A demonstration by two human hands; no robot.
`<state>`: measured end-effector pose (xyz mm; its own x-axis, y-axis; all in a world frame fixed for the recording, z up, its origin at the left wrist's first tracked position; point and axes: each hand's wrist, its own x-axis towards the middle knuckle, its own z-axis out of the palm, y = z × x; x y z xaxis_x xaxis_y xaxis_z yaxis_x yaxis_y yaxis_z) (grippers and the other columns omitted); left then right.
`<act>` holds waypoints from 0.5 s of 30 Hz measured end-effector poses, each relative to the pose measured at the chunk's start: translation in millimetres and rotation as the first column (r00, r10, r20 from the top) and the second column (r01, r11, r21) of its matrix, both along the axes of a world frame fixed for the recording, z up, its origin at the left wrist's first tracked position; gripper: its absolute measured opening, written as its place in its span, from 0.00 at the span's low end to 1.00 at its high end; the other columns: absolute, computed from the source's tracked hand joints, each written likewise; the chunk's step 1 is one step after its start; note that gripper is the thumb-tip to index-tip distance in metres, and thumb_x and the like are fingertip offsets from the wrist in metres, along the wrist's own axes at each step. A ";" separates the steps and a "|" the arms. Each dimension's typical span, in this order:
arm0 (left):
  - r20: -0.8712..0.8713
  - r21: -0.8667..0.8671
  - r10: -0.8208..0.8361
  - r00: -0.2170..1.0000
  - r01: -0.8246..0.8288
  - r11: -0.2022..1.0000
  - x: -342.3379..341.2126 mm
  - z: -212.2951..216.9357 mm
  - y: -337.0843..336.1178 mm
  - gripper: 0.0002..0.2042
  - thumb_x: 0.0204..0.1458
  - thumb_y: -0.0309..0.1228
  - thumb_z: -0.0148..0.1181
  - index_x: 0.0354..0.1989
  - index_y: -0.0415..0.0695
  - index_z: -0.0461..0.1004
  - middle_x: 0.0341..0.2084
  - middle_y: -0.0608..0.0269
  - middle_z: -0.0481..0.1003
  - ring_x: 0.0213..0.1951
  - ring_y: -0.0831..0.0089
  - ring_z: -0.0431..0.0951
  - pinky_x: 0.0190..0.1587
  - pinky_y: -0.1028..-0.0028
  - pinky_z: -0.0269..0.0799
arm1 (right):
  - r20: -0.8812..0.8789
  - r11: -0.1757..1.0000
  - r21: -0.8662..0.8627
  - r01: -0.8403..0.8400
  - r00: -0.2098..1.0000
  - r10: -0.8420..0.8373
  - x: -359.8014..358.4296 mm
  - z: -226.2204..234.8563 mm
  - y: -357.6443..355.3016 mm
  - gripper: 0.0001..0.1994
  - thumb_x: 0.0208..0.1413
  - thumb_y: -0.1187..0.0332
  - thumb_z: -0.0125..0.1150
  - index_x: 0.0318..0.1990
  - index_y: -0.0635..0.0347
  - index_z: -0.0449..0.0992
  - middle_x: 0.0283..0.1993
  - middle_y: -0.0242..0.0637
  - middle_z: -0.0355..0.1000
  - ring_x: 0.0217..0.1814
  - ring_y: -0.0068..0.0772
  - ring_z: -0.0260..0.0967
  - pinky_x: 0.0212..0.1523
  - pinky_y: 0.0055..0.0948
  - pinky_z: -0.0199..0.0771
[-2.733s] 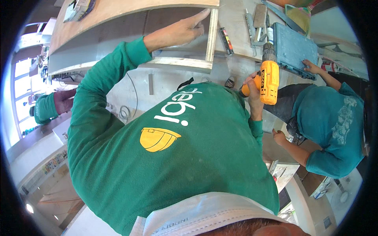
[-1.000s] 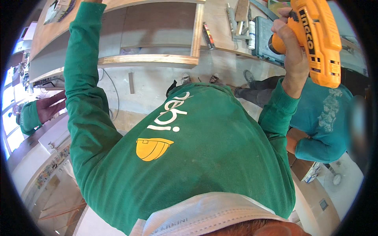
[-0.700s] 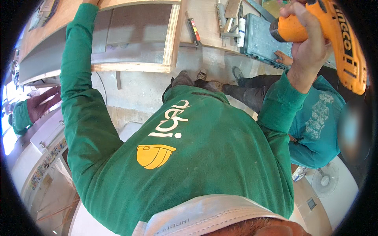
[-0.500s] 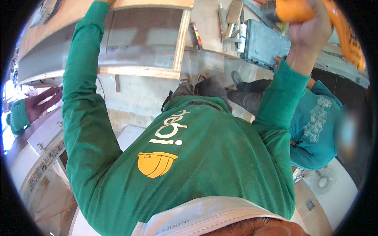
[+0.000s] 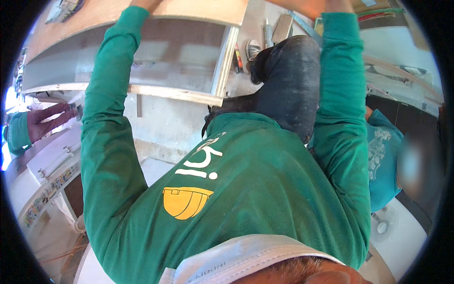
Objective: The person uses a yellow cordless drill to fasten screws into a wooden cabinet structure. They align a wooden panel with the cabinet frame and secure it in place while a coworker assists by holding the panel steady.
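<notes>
The open-fronted cabinet [image 5: 189, 57] is set ahead of the person's body, its plywood top uppermost. Over this top, near the middle, the left hand [image 5: 146, 4] is placed; it is cropped by the upper edge, so whether the fingers are spread or pressed together cannot be told. Beyond the cabinet's right end the right hand [image 5: 302, 5] is held, blurred and cropped; its grip cannot be told. Just beside that end, a red-and-black tube [image 5: 237, 57] is partly hidden. Farther right of the cabinet, a shoe [image 5: 253, 48], a bent leg [image 5: 291, 80] and a wood block [image 5: 283, 28] are seen. Well right, a co-worker [image 5: 383, 161] is partly shown.
</notes>
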<state>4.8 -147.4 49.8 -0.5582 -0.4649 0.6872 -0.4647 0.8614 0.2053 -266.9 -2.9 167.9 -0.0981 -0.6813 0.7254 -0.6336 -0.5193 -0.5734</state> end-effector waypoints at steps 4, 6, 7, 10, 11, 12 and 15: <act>0.066 -0.025 0.015 0.998 -0.013 1.000 -14.8 -0.8 -6.0 0.09 0.65 0.31 0.57 0.37 0.40 0.81 0.34 0.48 0.76 0.43 0.44 0.74 0.48 0.50 0.69 | -0.235 0.975 -0.222 -0.012 0.971 -0.042 -26.6 -26.7 -35.6 0.11 0.60 0.64 0.68 0.43 0.59 0.77 0.38 0.36 0.80 0.39 0.41 0.80 0.40 0.43 0.81; 0.194 -0.150 0.109 0.975 -0.080 0.985 1.6 -1.5 -17.6 0.08 0.64 0.29 0.63 0.48 0.43 0.84 0.42 0.58 0.82 0.43 0.57 0.81 0.48 0.62 0.76 | -0.365 0.978 -0.196 0.071 0.921 -0.140 -10.7 -23.5 -50.2 0.11 0.58 0.64 0.68 0.43 0.59 0.77 0.39 0.41 0.81 0.41 0.47 0.80 0.42 0.48 0.80; 0.188 -0.150 0.137 0.973 -0.109 0.983 13.5 2.6 -14.6 0.07 0.64 0.26 0.61 0.46 0.41 0.83 0.40 0.57 0.81 0.43 0.57 0.80 0.48 0.63 0.76 | -0.409 0.980 -0.172 0.101 0.898 -0.164 -1.1 -35.2 -67.3 0.11 0.57 0.65 0.68 0.42 0.59 0.77 0.40 0.43 0.81 0.43 0.51 0.80 0.43 0.50 0.80; 0.110 -0.111 0.061 0.992 -0.048 0.993 -11.3 7.0 -4.8 0.07 0.62 0.22 0.59 0.44 0.40 0.82 0.37 0.54 0.79 0.43 0.51 0.77 0.49 0.59 0.74 | -0.511 0.940 -0.216 0.262 0.791 -0.338 -20.7 -48.4 -108.1 0.09 0.55 0.66 0.67 0.40 0.57 0.74 0.39 0.47 0.79 0.43 0.55 0.79 0.43 0.56 0.76; 0.099 -0.104 0.053 0.994 -0.043 0.994 -11.4 8.9 -3.7 0.07 0.61 0.22 0.59 0.43 0.40 0.82 0.37 0.53 0.78 0.42 0.48 0.75 0.49 0.57 0.73 | -0.530 0.938 -0.203 0.280 0.774 -0.346 -18.4 -51.7 -118.4 0.09 0.55 0.67 0.66 0.40 0.57 0.74 0.38 0.46 0.79 0.43 0.54 0.78 0.44 0.56 0.75; 0.121 -0.058 0.095 0.988 -0.089 0.994 -10.4 12.4 -5.3 0.07 0.62 0.23 0.59 0.45 0.40 0.83 0.38 0.53 0.78 0.44 0.50 0.77 0.50 0.58 0.74 | -0.549 0.936 -0.193 0.295 0.758 -0.352 -19.9 -53.5 -132.0 0.08 0.55 0.67 0.66 0.39 0.56 0.73 0.37 0.45 0.78 0.43 0.53 0.78 0.44 0.56 0.73; 0.151 0.057 0.211 0.966 -0.222 0.973 -5.6 16.9 -4.5 0.09 0.64 0.23 0.58 0.48 0.40 0.83 0.42 0.52 0.80 0.48 0.54 0.79 0.53 0.62 0.75 | -0.495 0.922 -0.387 -0.001 0.844 -0.206 -26.7 -80.5 -187.1 0.09 0.54 0.69 0.65 0.40 0.56 0.73 0.36 0.43 0.76 0.43 0.50 0.76 0.45 0.52 0.71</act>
